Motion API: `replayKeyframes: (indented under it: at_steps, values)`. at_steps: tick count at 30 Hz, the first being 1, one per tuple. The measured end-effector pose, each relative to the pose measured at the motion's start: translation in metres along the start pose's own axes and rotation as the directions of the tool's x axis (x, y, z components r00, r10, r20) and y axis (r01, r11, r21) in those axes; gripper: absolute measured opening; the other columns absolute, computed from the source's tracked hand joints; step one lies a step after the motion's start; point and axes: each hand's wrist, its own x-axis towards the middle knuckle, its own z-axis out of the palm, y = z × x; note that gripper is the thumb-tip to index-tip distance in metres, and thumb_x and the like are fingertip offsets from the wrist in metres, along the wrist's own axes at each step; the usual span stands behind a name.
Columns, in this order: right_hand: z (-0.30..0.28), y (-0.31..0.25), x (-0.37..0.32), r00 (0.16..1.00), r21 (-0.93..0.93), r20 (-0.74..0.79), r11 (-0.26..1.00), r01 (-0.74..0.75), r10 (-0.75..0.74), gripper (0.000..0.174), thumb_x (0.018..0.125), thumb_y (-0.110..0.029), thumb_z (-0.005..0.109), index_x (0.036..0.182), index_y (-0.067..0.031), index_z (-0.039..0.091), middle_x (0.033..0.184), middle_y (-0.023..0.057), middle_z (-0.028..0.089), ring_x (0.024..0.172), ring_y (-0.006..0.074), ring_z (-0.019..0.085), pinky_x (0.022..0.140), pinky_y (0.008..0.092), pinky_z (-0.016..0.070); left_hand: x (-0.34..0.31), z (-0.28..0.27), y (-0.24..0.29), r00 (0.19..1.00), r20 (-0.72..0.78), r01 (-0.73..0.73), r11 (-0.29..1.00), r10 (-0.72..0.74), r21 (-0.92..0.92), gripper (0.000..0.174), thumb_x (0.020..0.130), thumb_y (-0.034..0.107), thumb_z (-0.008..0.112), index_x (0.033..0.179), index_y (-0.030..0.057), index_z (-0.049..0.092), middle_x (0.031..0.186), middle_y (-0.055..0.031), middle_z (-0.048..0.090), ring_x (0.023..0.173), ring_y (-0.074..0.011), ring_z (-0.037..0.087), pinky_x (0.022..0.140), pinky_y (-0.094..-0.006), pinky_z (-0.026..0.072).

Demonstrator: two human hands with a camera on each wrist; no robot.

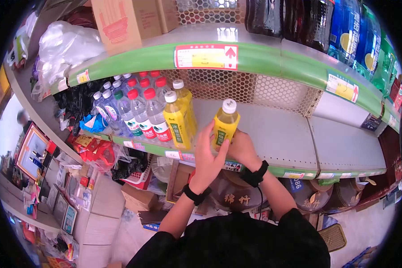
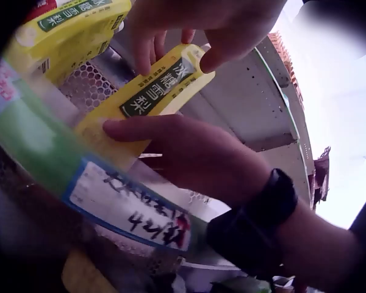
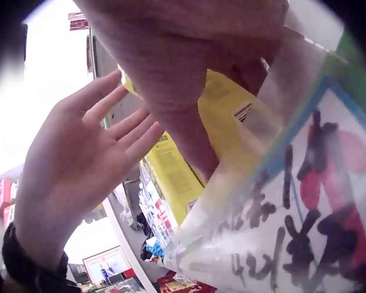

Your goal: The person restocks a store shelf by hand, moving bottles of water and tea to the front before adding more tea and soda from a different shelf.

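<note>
1. Yellow-labelled bottles: three seen. One, the held bottle (image 1: 226,127), is upright with a slight tilt, at the front of the lower shelf (image 1: 272,129); base contact cannot be told. Two standing yellow bottles (image 1: 178,120) are just to its left, one behind the other.
2. Right hand (image 1: 243,147): pinches the held bottle low down, thumb on the label side; its other fingers are partly hidden behind the bottle.
3. Left hand (image 1: 207,154): fingers spread and fairly straight along the bottle's left side. Firmness of contact cannot be told.
4. Wristbands (image 1: 196,195): two, black, one per wrist.
5. Red-capped bottles (image 1: 157,118): at least six, clear, capped, left of the yellow ones. Green-capped bottle (image 1: 123,107): one, beside them. Pale-capped bottles (image 1: 114,111): several, farther left; count blurred by overlap.
6. Containers: white cap on the held bottle. Brown jars (image 1: 236,190): at least three under the shelf, contents not visible. Red basket (image 1: 140,178): one, low left, contents unclear.
7. Upper shelf (image 1: 196,38): cardboard box (image 1: 125,22) at left; dark bottles (image 1: 263,18), blue bottles (image 1: 346,31) and green bottles (image 1: 385,62) at right.
8. Obstructions: the standing yellow bottles flank the left side; the price card (image 2: 131,207) on the shelf edge covers part of both wrist views.
</note>
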Motion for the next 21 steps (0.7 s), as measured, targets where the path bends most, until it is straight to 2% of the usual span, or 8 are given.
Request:
replayKeyframes:
  at_steps: [2,5,8,11,14,17,21]
  values:
    - [-0.003,0.009,0.004,0.999,0.036,0.042,0.999,0.0,-0.001,0.057,0.08,-0.028,0.081,0.123,-0.0009,0.055,0.105,0.0249,0.072,0.099,0.0433,0.07,0.083,0.0481,0.0565,0.003,0.004,-0.007,1.0,0.002,-0.013,0.998,0.013,0.053,0.069,0.096,0.008,0.07,0.156,0.002,0.037,0.147,-0.018,0.049,0.136,-0.0285,0.051,0.112,-0.0445,0.0469]
    - [-0.008,0.024,0.013,0.99,0.136,0.124,0.99,0.045,-0.062,0.062,0.081,-0.029,0.081,0.124,0.0022,0.05,0.104,0.0279,0.071,0.099,0.0458,0.07,0.082,0.049,0.0562,0.004,0.008,-0.019,0.998,-0.04,-0.041,0.994,0.045,0.099,0.072,0.093,0.006,0.071,0.157,0.0025,0.039,0.147,-0.019,0.048,0.134,-0.0294,0.052,0.109,-0.0433,0.0481]
    - [-0.014,0.02,0.019,0.979,0.087,0.17,0.992,0.096,-0.11,0.063,0.081,-0.03,0.082,0.121,0.0043,0.049,0.103,0.0292,0.07,0.098,0.0473,0.069,0.082,0.0497,0.056,-0.005,0.006,-0.022,0.992,-0.073,-0.064,0.926,0.098,0.373,0.068,0.09,0.005,0.072,0.153,0.0022,0.047,0.141,-0.0206,0.053,0.128,-0.0309,0.056,0.105,-0.0416,0.0487]
    - [-0.013,0.025,0.032,0.972,-0.039,0.208,0.992,0.119,-0.108,0.062,0.081,-0.03,0.082,0.12,0.0051,0.049,0.102,0.03,0.07,0.098,0.0479,0.069,0.082,0.0504,0.0556,-0.002,0.007,-0.01,0.992,-0.027,0.125,0.964,-0.122,0.235,0.064,0.089,0.006,0.074,0.149,-0.001,0.052,0.129,-0.0226,0.059,0.119,-0.0317,0.06,0.102,-0.0406,0.0483]
    - [-0.014,0.026,0.062,0.969,-0.119,0.242,0.989,0.085,-0.054,0.061,0.081,-0.028,0.082,0.12,0.0057,0.05,0.101,0.031,0.07,0.099,0.0485,0.069,0.084,0.051,0.0553,0.008,0.01,-0.022,0.997,0.042,0.05,0.974,-0.06,0.223,0.063,0.092,0.014,0.073,0.148,-0.0041,0.05,0.131,-0.0265,0.061,0.123,-0.0372,0.06,0.107,-0.0418,0.0457]
    - [-0.005,0.041,0.097,0.97,-0.096,0.226,0.99,0.108,-0.084,0.061,0.081,-0.028,0.082,0.12,0.006,0.05,0.103,0.0319,0.07,0.102,0.0487,0.068,0.086,0.0513,0.055,0.015,0.015,-0.05,0.992,0.128,-0.018,0.953,-0.022,0.304,0.063,0.097,0.024,0.069,0.148,-0.0071,0.048,0.146,-0.0307,0.052,0.133,-0.0434,0.054,0.113,-0.0436,0.0422]
    - [0.016,0.049,0.138,0.962,0.0,0.243,0.992,0.125,-0.121,0.066,0.08,-0.027,0.083,0.126,0.006,0.049,0.11,0.0324,0.069,0.107,0.0479,0.067,0.091,0.0502,0.0545,0.027,0.013,-0.063,0.973,0.184,0.055,0.919,-0.137,0.391,0.067,0.1,0.035,0.064,0.148,-0.0077,0.046,0.154,-0.0345,0.041,0.14,-0.0474,0.047,0.116,-0.0457,0.0394]
